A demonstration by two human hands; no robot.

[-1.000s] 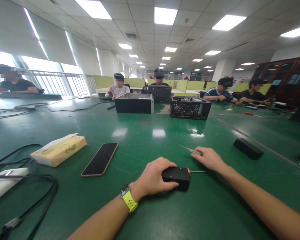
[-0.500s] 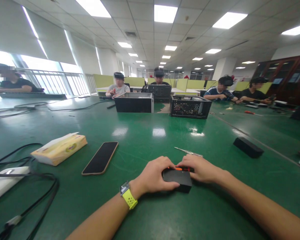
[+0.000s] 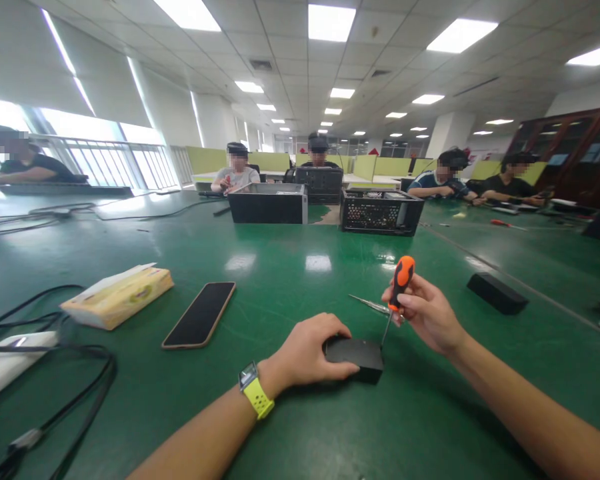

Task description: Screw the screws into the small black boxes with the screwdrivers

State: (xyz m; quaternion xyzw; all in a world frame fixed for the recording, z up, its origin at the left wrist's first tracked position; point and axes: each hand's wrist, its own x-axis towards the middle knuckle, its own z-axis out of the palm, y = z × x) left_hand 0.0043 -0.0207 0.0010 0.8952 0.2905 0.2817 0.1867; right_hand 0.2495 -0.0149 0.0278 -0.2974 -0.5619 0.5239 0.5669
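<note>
My left hand (image 3: 313, 350) is closed around a black rectangular block (image 3: 357, 353) that rests on the green table. An orange and black screwdriver (image 3: 403, 273) stands almost upright in my right hand (image 3: 430, 313), its handle pinched by thumb and fingers. The screwdriver's shaft points down to the far right corner of the block; whether the tip touches it I cannot tell. Just behind, a thin silver screwdriver-like tool (image 3: 370, 304) lies on the table, partly covered by my right hand.
To the left lie a phone (image 3: 200, 315), a tissue pack (image 3: 120, 297) and black cables (image 3: 100, 393). Another black block (image 3: 497, 293) is at the right. Computer cases (image 3: 269, 205) stand farther back, with several people seated around the tables.
My right hand has moved back, up and to the right, raising the screwdriver from lying behind the block to almost upright. My left hand has stayed on the block.
</note>
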